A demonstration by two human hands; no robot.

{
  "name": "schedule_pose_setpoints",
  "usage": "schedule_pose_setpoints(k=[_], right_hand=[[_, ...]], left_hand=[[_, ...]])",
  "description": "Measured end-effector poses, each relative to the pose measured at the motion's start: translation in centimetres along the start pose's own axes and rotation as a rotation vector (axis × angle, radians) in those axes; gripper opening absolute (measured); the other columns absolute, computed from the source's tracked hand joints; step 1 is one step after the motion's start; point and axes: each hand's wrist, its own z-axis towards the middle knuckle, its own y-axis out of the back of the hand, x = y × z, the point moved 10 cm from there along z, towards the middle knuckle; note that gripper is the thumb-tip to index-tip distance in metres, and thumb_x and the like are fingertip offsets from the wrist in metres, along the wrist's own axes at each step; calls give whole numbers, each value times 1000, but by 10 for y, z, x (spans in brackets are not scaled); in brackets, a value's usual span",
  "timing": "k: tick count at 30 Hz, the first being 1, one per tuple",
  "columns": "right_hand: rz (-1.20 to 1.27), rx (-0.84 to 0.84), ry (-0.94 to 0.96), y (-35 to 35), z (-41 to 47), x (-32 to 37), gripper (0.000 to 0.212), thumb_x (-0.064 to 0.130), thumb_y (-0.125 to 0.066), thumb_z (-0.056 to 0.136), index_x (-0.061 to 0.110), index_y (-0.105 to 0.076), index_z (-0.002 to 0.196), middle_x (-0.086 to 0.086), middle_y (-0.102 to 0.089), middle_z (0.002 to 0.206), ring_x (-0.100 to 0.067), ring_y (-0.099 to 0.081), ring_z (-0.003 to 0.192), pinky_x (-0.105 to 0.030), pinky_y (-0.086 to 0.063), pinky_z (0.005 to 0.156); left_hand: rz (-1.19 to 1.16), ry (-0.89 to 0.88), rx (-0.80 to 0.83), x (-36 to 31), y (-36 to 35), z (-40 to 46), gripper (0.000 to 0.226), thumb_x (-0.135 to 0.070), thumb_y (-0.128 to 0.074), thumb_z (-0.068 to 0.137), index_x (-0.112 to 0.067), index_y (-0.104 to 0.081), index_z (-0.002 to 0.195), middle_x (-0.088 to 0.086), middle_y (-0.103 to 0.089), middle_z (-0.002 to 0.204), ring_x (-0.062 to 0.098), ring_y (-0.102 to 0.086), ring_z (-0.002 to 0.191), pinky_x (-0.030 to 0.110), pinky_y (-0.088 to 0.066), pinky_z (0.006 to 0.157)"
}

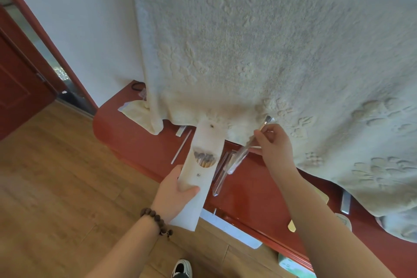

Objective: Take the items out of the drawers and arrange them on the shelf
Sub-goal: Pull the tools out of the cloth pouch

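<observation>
While both hands are busy, this is how it stands:

Progress: partly done, I judge; several clear sleeves [220, 171] and a white stick [181, 146] already lie on the red shelf top [126, 128], and more things wait lower down on the right.

Item in hand: a white pouch of makeup brushes [200, 165], its oval window showing bristle heads bunched together.

Left hand [178, 189]: clamped on the pouch's lower half, thumb across the front, fingers behind; a bead bracelet [155, 221] sits on the wrist.

Right hand [274, 142]: fingers pinched together on a single brush in a clear sleeve [250, 144], near its upper end, with the sleeve slanting down to the left.

Pouch to grip: its top reaches well above the left hand, up to the hem of the cream blanket [248, 52].

Sleeve to grip: its lower tip hangs just beside the pouch, over the sleeves lying on the shelf.

Left to do: set both down, I think, then fetch the rest.

Drawer: a pale open edge [230, 228] shows below the shelf; its contents are hard to tell.
</observation>
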Motion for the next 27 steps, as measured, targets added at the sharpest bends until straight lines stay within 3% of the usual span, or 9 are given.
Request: schedule_pose_setpoints(k=[4,8,12,16,20,25,27], right_hand=[[-216,48,-221,1,-1,-72,10,7,-66,87,7,-56,84,-22,-67,82,-31,-70,67,-39,-60,61],[-295,40,-389,-1,-3,-123,14,10,-71,83,3,-61,89,-15,-66,76,-21,-66,56,-32,-58,54],[-391,38,-442,-7,2,-141,14,13,-72,83,6,-62,90,-8,-66,65,-22,-68,55,-43,-61,65],[-419,35,-462,-8,4,-145,12,5,-65,83,3,-62,95,-10,-68,64,-20,-68,58,-38,-61,63],[-541,37,-362,-5,4,-124,11,13,-60,83,10,-62,93,-9,-69,69,-26,-65,64,-43,-58,75],[-92,188,-168,-41,2,-39,28,39,-60,89,18,-63,108,1,-74,86,-17,-72,80,-33,-59,72],[-46,240,-58,-46,1,6,35,48,-59,85,26,-64,112,7,-73,92,-10,-70,88,-30,-57,77]], left_hand=[[-17,25,-36,6,11,0,42,-19,-73,79,-25,-50,114,-7,-63,105,13,-64,93,25,-55,68],[-13,29,-36,5,11,-1,41,-20,-73,80,-27,-49,113,-9,-61,105,11,-62,93,20,-52,65],[-18,36,-14,5,8,-2,42,-22,-73,80,-30,-48,112,-12,-61,104,10,-63,92,16,-51,60],[-12,31,-8,1,8,-2,41,-24,-73,80,-33,-47,110,-13,-60,104,9,-63,91,14,-49,56],[-40,22,7,-5,8,-2,40,-24,-73,79,-32,-49,110,-11,-62,104,9,-64,90,15,-52,56],[-62,-22,102,-21,-5,-1,39,-24,-75,77,-33,-53,107,-11,-66,101,10,-67,89,29,-59,68],[-43,-43,140,-30,-12,0,39,-24,-75,77,-34,-54,107,-11,-67,101,9,-67,89,33,-60,72]])
